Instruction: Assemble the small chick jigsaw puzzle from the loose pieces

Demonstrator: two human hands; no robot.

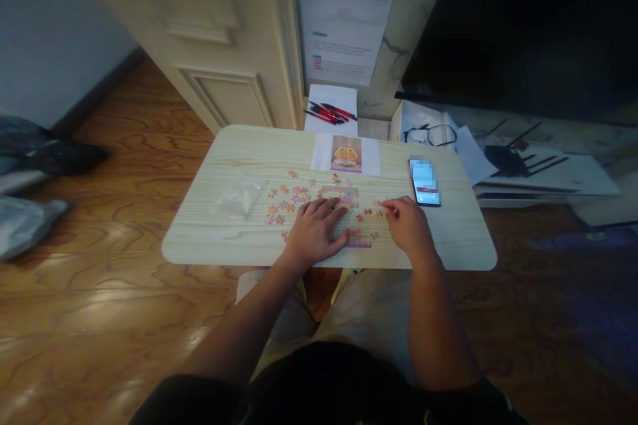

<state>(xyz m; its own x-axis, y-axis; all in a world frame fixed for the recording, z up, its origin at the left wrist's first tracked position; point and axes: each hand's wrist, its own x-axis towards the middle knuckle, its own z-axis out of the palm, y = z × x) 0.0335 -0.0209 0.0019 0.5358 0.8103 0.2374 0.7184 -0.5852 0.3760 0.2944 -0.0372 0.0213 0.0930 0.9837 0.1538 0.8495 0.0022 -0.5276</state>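
Many small pink and orange jigsaw pieces [286,202] lie scattered on a pale wooden table [458,239]. My left hand [315,231] rests flat, fingers spread, on the partly joined puzzle section [349,194] near the front edge. My right hand [407,222] sits just right of it, fingertips pinched on a small puzzle piece [390,210] among loose pieces. A reference picture [345,153] of a yellow figure lies at the table's far edge.
A lit phone [425,181] lies right of the pieces. A clear plastic bag [239,195] sits on the table's left. Red and black pens [329,112] rest on paper behind the table, glasses [429,135] and papers to the right. Wooden floor surrounds.
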